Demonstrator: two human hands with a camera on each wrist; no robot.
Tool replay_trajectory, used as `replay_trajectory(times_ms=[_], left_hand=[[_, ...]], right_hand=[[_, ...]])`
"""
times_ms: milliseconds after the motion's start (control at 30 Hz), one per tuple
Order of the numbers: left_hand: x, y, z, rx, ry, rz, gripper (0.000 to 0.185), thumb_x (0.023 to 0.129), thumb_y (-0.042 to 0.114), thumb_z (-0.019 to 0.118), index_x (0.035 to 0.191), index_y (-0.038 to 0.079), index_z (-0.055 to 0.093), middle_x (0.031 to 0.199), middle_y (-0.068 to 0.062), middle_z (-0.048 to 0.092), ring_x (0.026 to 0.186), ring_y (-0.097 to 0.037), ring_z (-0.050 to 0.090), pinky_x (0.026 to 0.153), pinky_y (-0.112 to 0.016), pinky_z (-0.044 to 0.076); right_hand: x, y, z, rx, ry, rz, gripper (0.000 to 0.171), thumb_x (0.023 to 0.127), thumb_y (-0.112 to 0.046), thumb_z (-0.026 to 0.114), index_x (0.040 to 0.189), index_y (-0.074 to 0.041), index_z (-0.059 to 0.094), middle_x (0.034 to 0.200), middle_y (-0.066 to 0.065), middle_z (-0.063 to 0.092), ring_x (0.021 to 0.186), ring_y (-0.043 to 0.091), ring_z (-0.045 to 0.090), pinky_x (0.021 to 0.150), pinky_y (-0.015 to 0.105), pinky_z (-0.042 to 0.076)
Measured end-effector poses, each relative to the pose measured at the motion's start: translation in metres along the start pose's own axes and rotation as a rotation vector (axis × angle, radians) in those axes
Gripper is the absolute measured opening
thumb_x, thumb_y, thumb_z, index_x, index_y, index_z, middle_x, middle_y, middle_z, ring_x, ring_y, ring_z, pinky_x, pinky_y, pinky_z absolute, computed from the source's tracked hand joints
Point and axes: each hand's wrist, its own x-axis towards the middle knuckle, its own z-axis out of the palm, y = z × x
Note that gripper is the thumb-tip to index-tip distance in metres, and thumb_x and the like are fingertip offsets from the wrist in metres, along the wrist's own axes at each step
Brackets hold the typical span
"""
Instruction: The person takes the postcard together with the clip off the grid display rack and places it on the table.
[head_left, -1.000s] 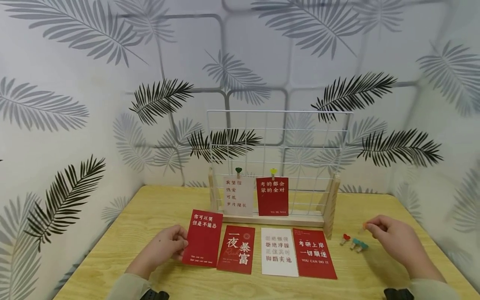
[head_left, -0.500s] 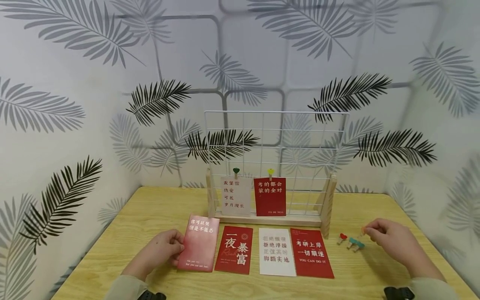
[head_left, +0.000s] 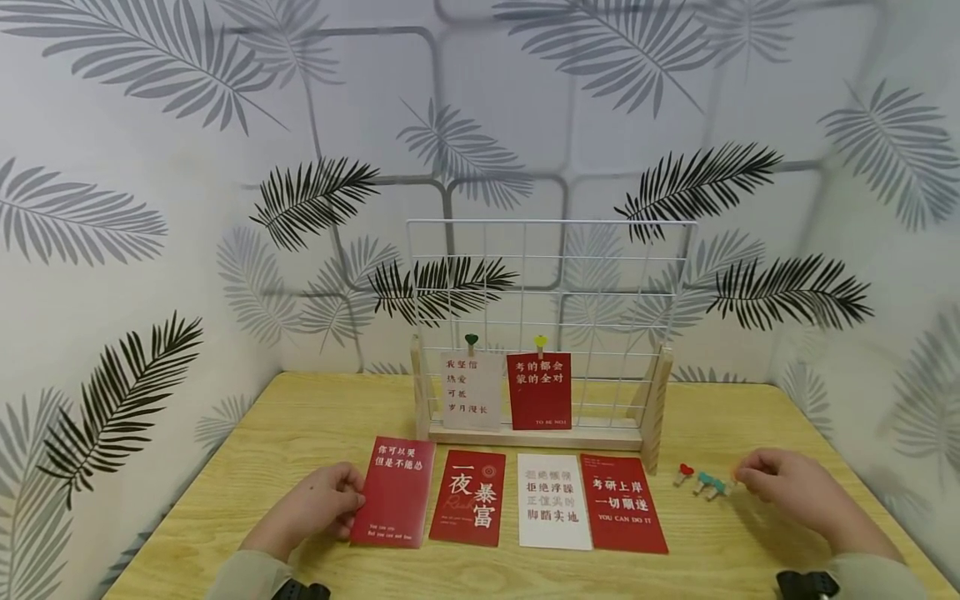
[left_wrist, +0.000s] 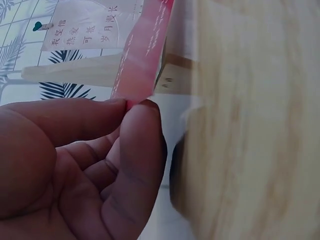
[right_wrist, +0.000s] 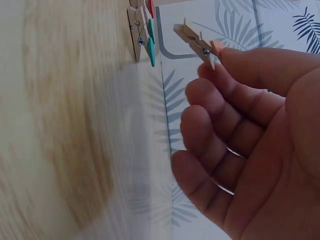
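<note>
Between thumb and forefinger, my left hand [head_left: 322,504] pinches the left edge of a red card [head_left: 393,496] with white lettering. In the left wrist view that card [left_wrist: 142,55] stands tilted, seen nearly edge-on, its corner at the fingertips. On the right side of the table, my right hand [head_left: 787,492] pinches a small wooden clothespin [right_wrist: 197,42] by its orange end, the other fingers loosely curled. Nearest to it are a red heart clothespin [head_left: 684,473] and a pair of teal clothespins [head_left: 712,483] lying on the wood.
A white wire grid rack on a wooden base [head_left: 536,439] stands at the back. Clipped to it hang a white card [head_left: 471,417] and a red card [head_left: 540,408]. Before it lie a red card [head_left: 468,500], a white card [head_left: 555,533] and another red card [head_left: 622,533].
The left hand has lowered the red card slightly toward the front, its tilt changing on the way. The right hand, with the clothespin, has drawn slightly nearer the front and to the right.
</note>
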Motion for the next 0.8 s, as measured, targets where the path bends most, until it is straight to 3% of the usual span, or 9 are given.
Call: replay_trajectory(times_ms=[133, 467, 600, 800], left_hand=[[0.0, -0.001, 0.0, 0.004, -0.007, -0.013, 0.004, 0.1, 0.002, 0.056, 0.103, 0.0, 0.057, 0.079, -0.012, 0.058, 0.062, -0.02, 0.059, 0.06, -0.034, 0.056], [-0.002, 0.0, 0.0, 0.044, 0.003, -0.037, 0.006, 0.096, 0.002, 0.058, 0.101, -0.001, 0.059, 0.08, -0.012, 0.06, 0.063, -0.02, 0.06, 0.059, -0.033, 0.056], [-0.003, 0.0, 0.001, 0.067, 0.003, -0.035, 0.006, 0.095, 0.002, 0.06, 0.101, 0.0, 0.059, 0.08, -0.012, 0.06, 0.064, -0.021, 0.061, 0.059, -0.033, 0.056], [-0.002, 0.0, 0.001, 0.093, 0.006, -0.048, 0.005, 0.094, 0.003, 0.061, 0.099, 0.001, 0.059, 0.08, -0.011, 0.062, 0.064, -0.021, 0.062, 0.059, -0.033, 0.056]], right_hand=[[0.0, 0.011, 0.003, 0.018, -0.027, -0.027, 0.023, 0.104, -0.027, 0.058, 0.102, -0.007, 0.07, 0.073, 0.005, 0.057, 0.061, 0.017, 0.048, 0.057, 0.032, 0.041], [0.003, 0.022, 0.006, 0.071, -0.143, -0.024, 0.023, 0.104, -0.025, 0.058, 0.098, -0.006, 0.07, 0.073, 0.004, 0.056, 0.061, 0.018, 0.052, 0.059, 0.032, 0.042], [0.003, 0.022, 0.006, 0.033, -0.138, -0.044, 0.023, 0.104, -0.023, 0.055, 0.099, -0.007, 0.072, 0.073, 0.004, 0.056, 0.06, 0.017, 0.051, 0.059, 0.031, 0.042], [0.005, 0.02, 0.007, -0.004, -0.119, -0.001, 0.022, 0.103, -0.025, 0.058, 0.097, -0.011, 0.074, 0.074, 0.002, 0.058, 0.062, 0.017, 0.053, 0.06, 0.031, 0.042]])
